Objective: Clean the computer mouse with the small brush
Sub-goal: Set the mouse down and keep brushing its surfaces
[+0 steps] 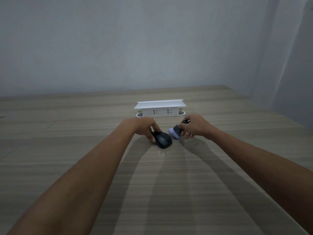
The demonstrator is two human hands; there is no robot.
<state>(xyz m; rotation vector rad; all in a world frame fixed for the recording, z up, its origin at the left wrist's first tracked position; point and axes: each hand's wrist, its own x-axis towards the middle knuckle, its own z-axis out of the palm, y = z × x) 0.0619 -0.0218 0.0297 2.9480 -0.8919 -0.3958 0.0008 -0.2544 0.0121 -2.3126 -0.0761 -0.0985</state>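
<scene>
A black computer mouse (163, 140) lies on the wooden table (84, 150), a little ahead of me at the centre. My left hand (147, 128) holds it from the far left side, thumb and fingers curled around its edge. My right hand (193, 126) grips a small brush (176, 132) with a dark grey body and pale lavender bristles. The bristles point left and down toward the mouse, a short gap to its right. The brush's rear end is hidden in my fingers.
A white power strip box (160, 108) with two sockets stands just behind both hands, close to the wall. A few pale crumbs (160, 153) lie on the table in front of the mouse. The table's right edge runs diagonally at the far right.
</scene>
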